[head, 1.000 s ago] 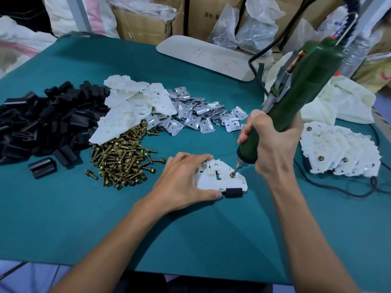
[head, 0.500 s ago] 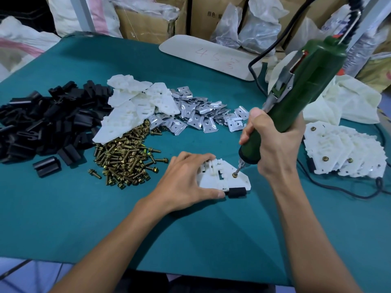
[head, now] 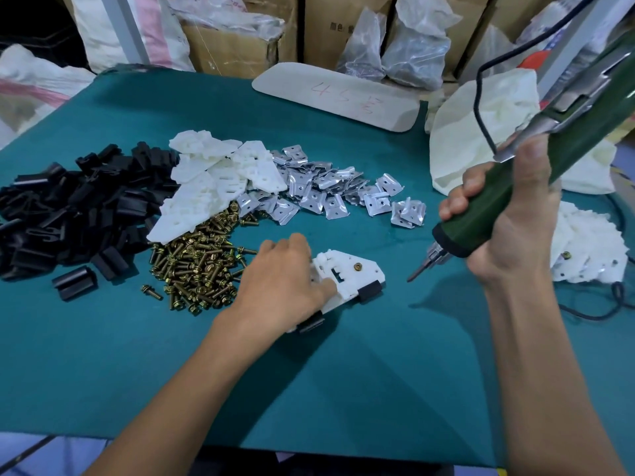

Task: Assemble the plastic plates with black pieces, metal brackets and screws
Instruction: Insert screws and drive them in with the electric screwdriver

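The white plastic plate [head: 347, 274] lies on the teal table cover [head: 343, 379], in front of the person and just right of the loose heap of brass screws [head: 197, 266]. One brass screw head [head: 357, 266] sits in its upper face, and black plastic pieces [head: 369, 291] are clipped on its near edges. The left hand [head: 285, 280] grips the plate's left end, thumb on top and fingers curled over the far side.

Half a second ago the bit of the green corded electric screwdriver [head: 508, 197] stood on that screw. Now the tool is lifted off, and its bit tip hangs in the air to the right of the plate, apart from it. The plate has also turned under the left hand, so that a second black piece shows at its near left corner. The right hand [head: 508, 231] wraps its fingers tightly round the screwdriver's handle.

A pale flat board [head: 336, 97] at the table's far edge bears red handwriting, "45" and one character that I cannot read. The print on a cardboard box [head: 330, 29] behind it is too small to read.
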